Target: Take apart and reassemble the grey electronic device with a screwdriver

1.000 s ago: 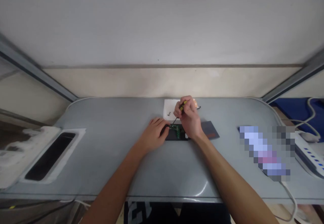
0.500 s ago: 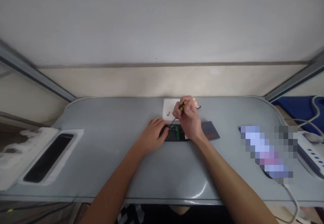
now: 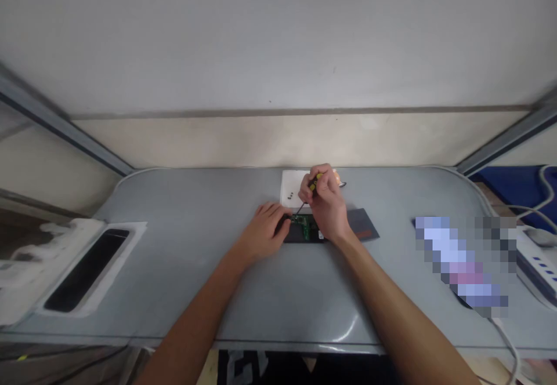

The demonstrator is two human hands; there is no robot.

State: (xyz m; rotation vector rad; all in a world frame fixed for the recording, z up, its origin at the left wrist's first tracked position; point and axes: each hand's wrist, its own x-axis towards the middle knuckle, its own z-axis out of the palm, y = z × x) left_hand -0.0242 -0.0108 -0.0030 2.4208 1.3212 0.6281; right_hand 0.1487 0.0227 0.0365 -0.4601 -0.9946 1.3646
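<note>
A flat black device casing [image 3: 296, 237] with a green circuit board [image 3: 306, 228] in it lies on the grey table. My left hand [image 3: 266, 231] is closed over its left end, fingers along the far side and thumb on the near side. Wrapped in my right hand [image 3: 329, 211] is a screwdriver [image 3: 314, 184] with a black and yellow handle. Its thin shaft slants down to the left, the tip at the board near my left fingertips. My right hand covers the casing's right part. A dark flat panel [image 3: 364, 224] lies just right of it.
Behind the casing, several small dark screws [image 3: 290, 196] sit on a white sheet [image 3: 291, 182]. An orange object [image 3: 336, 177] is partly hidden behind my right hand. A black phone [image 3: 87, 269] lies left, a blurred-out phone [image 3: 456, 263] right, beside a power strip [image 3: 539, 263].
Both hands keep nearly the same place and hold. The screwdriver's tip appears shifted slightly right. The whole view has moved a little.
</note>
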